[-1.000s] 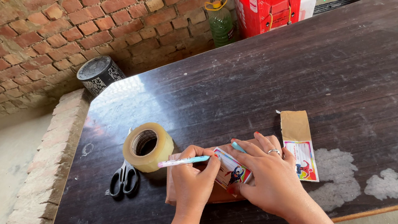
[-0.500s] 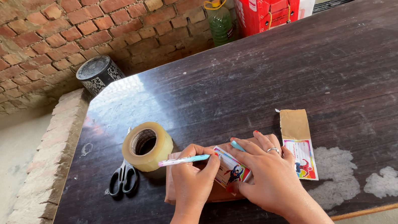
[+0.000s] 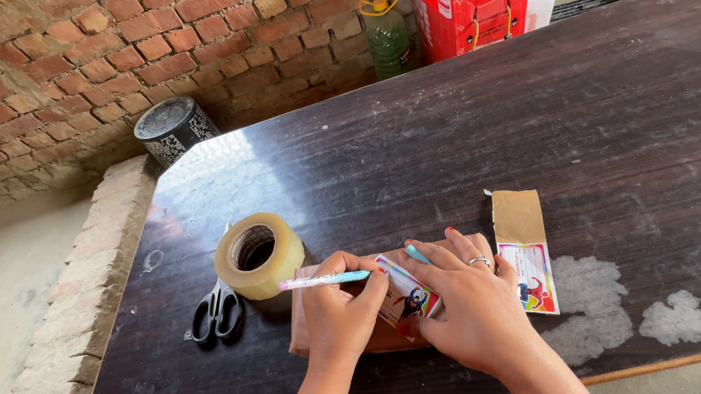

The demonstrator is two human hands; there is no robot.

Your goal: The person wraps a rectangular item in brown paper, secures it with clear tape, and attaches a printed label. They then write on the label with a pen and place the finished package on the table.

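Note:
My left hand [image 3: 343, 312] grips a light blue pen [image 3: 324, 280], its tip at a small colourful label [image 3: 409, 298]. That label lies on a brown paper-wrapped flat item [image 3: 299, 329] on the dark wooden table [image 3: 556, 115]. Pressing flat on the label and the brown item is my right hand [image 3: 478, 315], with a ring on one finger. A second colourful label on a brown backing strip [image 3: 527, 250] lies just right of my right hand. Just left of my left hand stands a roll of clear tape [image 3: 259, 254], with black scissors [image 3: 218, 313] below it.
A black tin [image 3: 174, 126] stands on a brick ledge beyond the table's left corner. A green bottle [image 3: 391, 37] and a red box [image 3: 472, 7] are by the brick wall. White worn patches [image 3: 683, 318] mark the table near its front edge.

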